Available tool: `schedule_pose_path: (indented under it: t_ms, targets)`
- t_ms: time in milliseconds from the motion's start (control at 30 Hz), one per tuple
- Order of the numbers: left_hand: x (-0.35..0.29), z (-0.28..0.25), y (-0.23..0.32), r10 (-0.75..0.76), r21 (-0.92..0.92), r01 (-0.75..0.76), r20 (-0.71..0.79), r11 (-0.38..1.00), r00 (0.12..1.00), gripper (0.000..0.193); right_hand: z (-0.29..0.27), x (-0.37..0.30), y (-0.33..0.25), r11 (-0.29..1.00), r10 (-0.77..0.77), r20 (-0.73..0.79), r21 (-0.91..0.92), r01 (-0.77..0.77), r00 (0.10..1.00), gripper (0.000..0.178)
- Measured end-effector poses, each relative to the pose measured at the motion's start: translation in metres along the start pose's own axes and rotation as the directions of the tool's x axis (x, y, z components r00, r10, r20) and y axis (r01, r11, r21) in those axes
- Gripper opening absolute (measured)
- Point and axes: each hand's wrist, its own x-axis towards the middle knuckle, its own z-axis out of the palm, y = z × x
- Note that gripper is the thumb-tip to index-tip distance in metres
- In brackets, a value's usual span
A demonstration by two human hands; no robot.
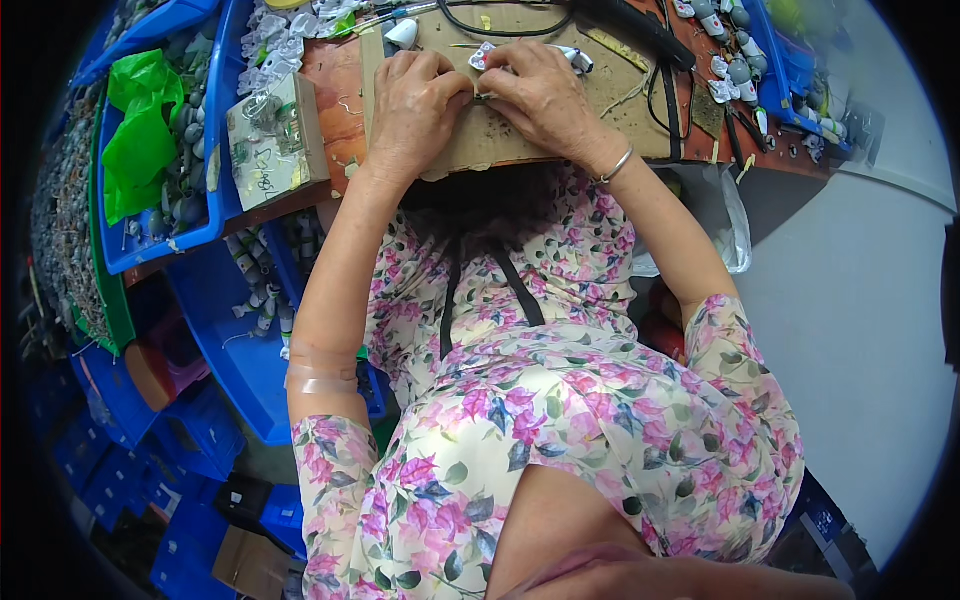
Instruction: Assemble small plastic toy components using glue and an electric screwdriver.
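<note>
Over a worn cardboard sheet (600, 125) on the bench, my left hand (418, 108) and my right hand (545, 100) nearly meet. Both sets of fingers are closed in a pinch around something small and dark between them, too hidden to name. Just beyond the right fingertips lies a small white plastic part with red marks (481, 56). A white and grey part (577, 60) shows behind my right hand. Past my left hand rests a smooth white rounded piece (402, 35).
Blue bins (215, 200) with grey parts and a green bag (140, 130) stand at left. A small box (278, 140) sits beside my left forearm. A black handled tool (635, 30) with a cable lies at the back. Pliers (738, 140) and more white-grey parts (738, 70) are at right.
</note>
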Motion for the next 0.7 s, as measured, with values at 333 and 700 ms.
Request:
schedule_pose_path:
  t_ms: [333,700]
  targets:
    - [0.000,-0.010,0.014,-0.009,0.118,0.033,-0.200,0.992,0.980,0.013,-0.042,-0.022,0.024,0.984,0.069,0.131,-0.174,-0.046,0.989,0.027]
    - [-0.042,-0.005,0.069,-0.531,-0.549,0.510,0.136,0.663,0.836,0.038,-0.016,-0.046,-0.059,0.653,0.505,0.288,0.488,-0.579,0.814,0.032]
